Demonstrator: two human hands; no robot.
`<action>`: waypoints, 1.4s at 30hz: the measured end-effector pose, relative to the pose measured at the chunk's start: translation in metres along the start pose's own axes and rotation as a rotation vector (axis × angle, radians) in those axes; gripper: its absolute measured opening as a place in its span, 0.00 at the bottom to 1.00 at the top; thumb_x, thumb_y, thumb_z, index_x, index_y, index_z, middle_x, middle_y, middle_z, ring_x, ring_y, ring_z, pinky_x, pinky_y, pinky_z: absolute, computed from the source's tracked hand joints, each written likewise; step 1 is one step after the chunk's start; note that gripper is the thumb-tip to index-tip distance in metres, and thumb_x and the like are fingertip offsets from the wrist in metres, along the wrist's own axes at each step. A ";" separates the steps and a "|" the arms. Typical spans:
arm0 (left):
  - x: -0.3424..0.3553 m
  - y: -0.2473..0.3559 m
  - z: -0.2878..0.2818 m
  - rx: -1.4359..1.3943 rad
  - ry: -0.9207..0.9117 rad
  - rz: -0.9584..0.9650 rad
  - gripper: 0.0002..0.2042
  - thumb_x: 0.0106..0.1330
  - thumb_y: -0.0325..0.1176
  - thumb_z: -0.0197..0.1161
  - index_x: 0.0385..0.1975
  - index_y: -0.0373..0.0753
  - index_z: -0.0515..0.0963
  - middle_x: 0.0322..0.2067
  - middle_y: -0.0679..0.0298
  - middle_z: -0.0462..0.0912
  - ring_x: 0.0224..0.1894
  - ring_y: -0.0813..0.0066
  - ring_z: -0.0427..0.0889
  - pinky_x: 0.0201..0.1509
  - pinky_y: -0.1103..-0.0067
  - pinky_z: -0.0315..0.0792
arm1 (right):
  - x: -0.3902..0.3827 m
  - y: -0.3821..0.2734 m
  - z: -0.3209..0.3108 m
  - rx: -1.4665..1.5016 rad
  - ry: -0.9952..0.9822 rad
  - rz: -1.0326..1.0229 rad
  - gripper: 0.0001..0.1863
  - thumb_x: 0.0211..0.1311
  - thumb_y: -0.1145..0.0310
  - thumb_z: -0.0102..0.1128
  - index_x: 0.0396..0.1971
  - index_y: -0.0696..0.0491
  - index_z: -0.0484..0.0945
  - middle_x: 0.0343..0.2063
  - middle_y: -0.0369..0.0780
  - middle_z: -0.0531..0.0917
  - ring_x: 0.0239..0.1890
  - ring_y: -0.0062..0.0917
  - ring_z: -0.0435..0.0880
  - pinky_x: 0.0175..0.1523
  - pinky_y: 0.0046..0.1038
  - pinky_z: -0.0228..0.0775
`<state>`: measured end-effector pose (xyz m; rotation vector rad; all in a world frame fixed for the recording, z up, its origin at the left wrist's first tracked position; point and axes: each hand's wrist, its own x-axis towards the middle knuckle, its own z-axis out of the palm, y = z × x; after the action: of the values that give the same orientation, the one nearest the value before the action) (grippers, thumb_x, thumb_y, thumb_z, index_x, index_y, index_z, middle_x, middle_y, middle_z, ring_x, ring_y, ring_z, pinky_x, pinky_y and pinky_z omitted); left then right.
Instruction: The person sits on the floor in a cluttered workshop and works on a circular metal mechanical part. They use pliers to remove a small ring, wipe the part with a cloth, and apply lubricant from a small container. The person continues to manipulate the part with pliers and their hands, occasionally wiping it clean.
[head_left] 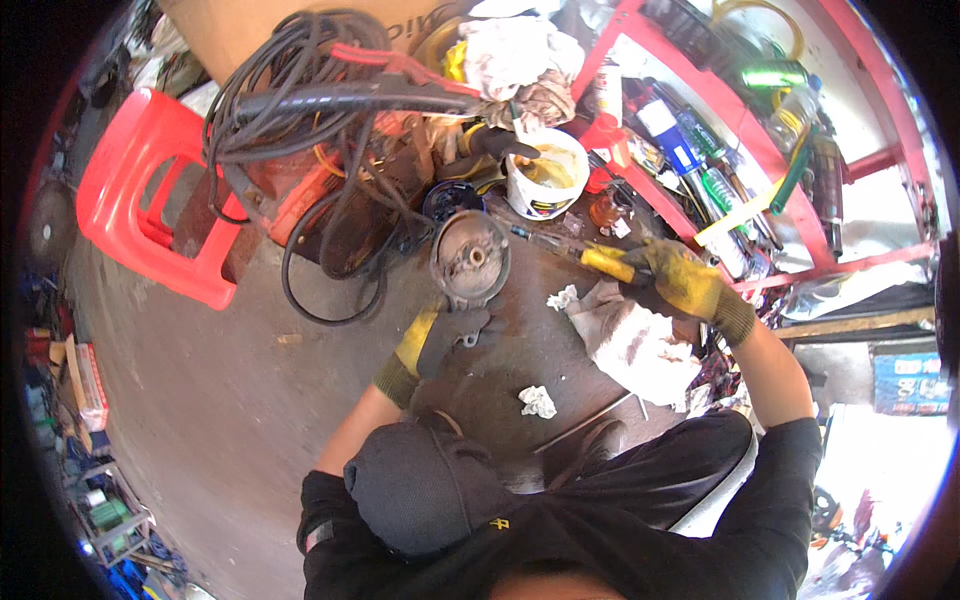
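My left hand (436, 340), in a yellow and dark work glove, is closed on the lower edge of a round metal housing (470, 260). The housing has a raised centre with a hole, and a small lug sticks out by my fingers. My right hand (690, 282), gloved alike, grips a screwdriver-like tool (606, 262) by its yellow and black handle. Its narrow shaft points left toward the housing; whether the tip touches it I cannot tell. Just beyond stands a white bucket (519, 196) with yellowish grease inside. A dark blue-rimmed round container (452, 200) sits partly behind the housing.
A red plastic stool (160, 200) stands at the left. Coiled black cable (290, 110) lies over red machinery. Stained cloth (635, 345) and a crumpled tissue (537, 402) lie on the floor (230, 400). A red metal frame (740, 130) holds bottles and tools at the right.
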<state>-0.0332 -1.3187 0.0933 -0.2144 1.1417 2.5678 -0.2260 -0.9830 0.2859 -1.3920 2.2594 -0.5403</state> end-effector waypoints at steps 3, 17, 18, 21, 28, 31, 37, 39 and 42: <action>0.029 0.037 0.029 0.871 -0.200 0.522 0.18 0.75 0.31 0.67 0.62 0.36 0.81 0.57 0.61 0.88 0.52 0.69 0.89 0.50 0.72 0.82 | -0.032 -0.018 0.004 0.124 0.036 0.150 0.17 0.67 0.69 0.73 0.54 0.57 0.86 0.48 0.45 0.89 0.48 0.30 0.88 0.54 0.34 0.80; 0.053 0.063 0.160 0.467 0.057 -0.115 0.20 0.76 0.28 0.65 0.67 0.40 0.78 0.60 0.63 0.87 0.54 0.71 0.88 0.55 0.72 0.84 | -0.105 -0.014 0.000 0.119 0.176 0.216 0.18 0.70 0.59 0.65 0.53 0.54 0.85 0.42 0.47 0.87 0.45 0.44 0.86 0.52 0.43 0.78; 0.053 0.061 0.160 0.474 0.051 -0.110 0.20 0.76 0.28 0.65 0.67 0.40 0.78 0.60 0.63 0.87 0.54 0.71 0.88 0.56 0.72 0.84 | -0.107 -0.015 0.000 0.111 0.168 0.211 0.18 0.71 0.59 0.63 0.53 0.54 0.85 0.41 0.48 0.86 0.47 0.46 0.86 0.53 0.44 0.78; 0.053 0.055 0.160 0.483 0.055 -0.106 0.21 0.76 0.29 0.65 0.68 0.41 0.77 0.61 0.63 0.86 0.55 0.71 0.88 0.57 0.72 0.84 | -0.108 -0.017 0.001 0.065 0.197 0.166 0.19 0.71 0.59 0.61 0.53 0.55 0.85 0.40 0.48 0.86 0.46 0.47 0.86 0.53 0.45 0.78; 0.059 0.041 0.148 0.556 0.097 -0.092 0.23 0.75 0.27 0.64 0.69 0.40 0.74 0.61 0.64 0.82 0.54 0.69 0.87 0.55 0.70 0.81 | -0.112 -0.020 0.003 0.073 0.173 0.185 0.21 0.70 0.60 0.61 0.57 0.53 0.85 0.40 0.49 0.87 0.46 0.47 0.86 0.54 0.45 0.78; 0.058 0.040 0.142 0.587 0.106 -0.092 0.22 0.76 0.26 0.64 0.68 0.42 0.75 0.59 0.67 0.83 0.54 0.71 0.87 0.55 0.72 0.82 | -0.111 -0.024 0.003 0.064 0.197 0.170 0.21 0.69 0.61 0.62 0.59 0.51 0.84 0.40 0.49 0.87 0.46 0.47 0.86 0.53 0.45 0.78; 0.055 0.041 0.140 0.598 0.083 -0.088 0.22 0.76 0.27 0.64 0.68 0.42 0.73 0.57 0.68 0.83 0.50 0.73 0.86 0.53 0.74 0.80 | -0.105 -0.030 0.005 0.017 0.229 0.169 0.19 0.69 0.61 0.68 0.55 0.54 0.84 0.41 0.47 0.87 0.42 0.44 0.87 0.49 0.42 0.79; 0.054 0.041 0.138 0.591 0.089 -0.094 0.21 0.75 0.27 0.64 0.67 0.42 0.74 0.57 0.68 0.83 0.50 0.73 0.85 0.52 0.74 0.80 | -0.104 -0.032 0.007 0.008 0.265 0.145 0.19 0.69 0.60 0.69 0.55 0.53 0.84 0.40 0.47 0.87 0.42 0.43 0.87 0.49 0.42 0.78; 0.054 0.038 0.133 0.527 0.050 -0.078 0.22 0.75 0.28 0.64 0.67 0.43 0.74 0.57 0.69 0.82 0.50 0.74 0.85 0.51 0.75 0.80 | -0.102 -0.032 0.013 0.101 0.190 0.276 0.18 0.69 0.59 0.70 0.53 0.54 0.85 0.38 0.46 0.87 0.40 0.39 0.87 0.48 0.40 0.78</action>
<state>-0.0981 -1.2314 0.1948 -0.1903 1.7363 2.1114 -0.1540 -0.9057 0.3085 -0.9948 2.4825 -0.7061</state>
